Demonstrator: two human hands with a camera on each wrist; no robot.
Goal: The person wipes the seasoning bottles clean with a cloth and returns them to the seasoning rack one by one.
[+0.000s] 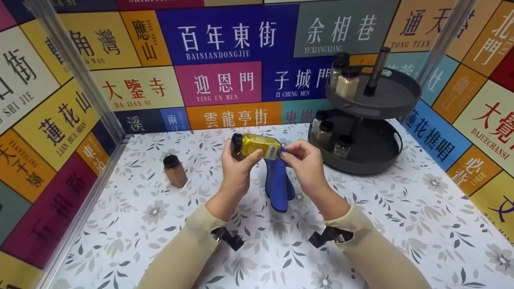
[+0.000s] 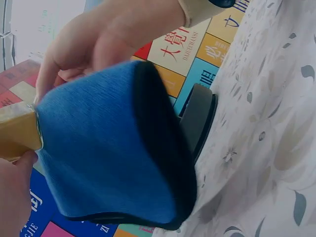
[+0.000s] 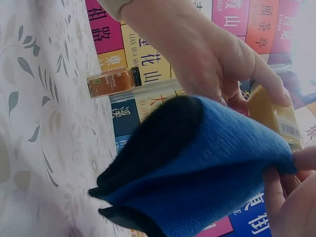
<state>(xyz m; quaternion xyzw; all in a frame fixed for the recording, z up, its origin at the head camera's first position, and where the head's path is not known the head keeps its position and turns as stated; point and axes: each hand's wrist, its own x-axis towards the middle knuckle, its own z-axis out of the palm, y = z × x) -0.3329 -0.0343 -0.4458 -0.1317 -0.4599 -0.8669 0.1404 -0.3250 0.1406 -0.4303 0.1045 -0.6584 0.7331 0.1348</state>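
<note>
My left hand (image 1: 237, 170) grips a yellow spice jar (image 1: 261, 145) with a black cap, tipped on its side above the table. My right hand (image 1: 307, 164) pinches a blue cloth (image 1: 277, 180) with dark edging against the base end of the jar. From there the cloth (image 2: 108, 148) hangs down in folds, as the left wrist view shows. In the right wrist view, the jar's barcode label (image 3: 289, 129) faces out beside the cloth. A second spice jar (image 1: 175, 171), brownish with a black cap, stands upright on the table to the left.
At the back right stands a dark two-tier round rack (image 1: 357, 166) with a central post. Jars (image 1: 347, 84) stand on its upper tier, several more jars (image 1: 324, 134) on the lower. Sign-covered panels (image 1: 219, 84) close off the back and sides of the floral tabletop (image 1: 152, 241).
</note>
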